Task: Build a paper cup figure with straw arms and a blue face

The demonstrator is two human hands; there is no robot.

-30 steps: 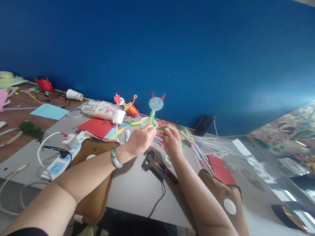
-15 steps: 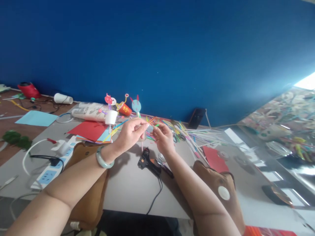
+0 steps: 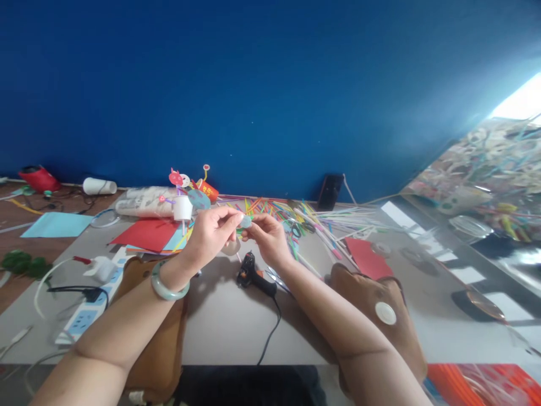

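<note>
Both hands meet above the middle of the grey table. My left hand (image 3: 213,234), with a pale bangle (image 3: 169,285) on its wrist, pinches one side of a small light-blue disc (image 3: 245,221). From the other side, my right hand (image 3: 269,239) grips the disc's edge between thumb and fingers. A larger blue-grey round piece (image 3: 199,198) shows just beyond my left hand; what supports it is hidden. Below the hands lies a black glue gun (image 3: 256,277), its cable running toward the near edge.
A white paper cup (image 3: 182,208) with figures, red paper (image 3: 146,234) and a power strip (image 3: 87,316) are at left. Coloured sticks (image 3: 270,206) lie along the wall. A black phone-like object (image 3: 330,192) leans there. Brown cushions (image 3: 376,310) flank the glue gun.
The view has shifted slightly. The larger blue piece with pink horns, upright before, now appears tilted and lower beside the white cup. Both hands still hold the small disc.
</note>
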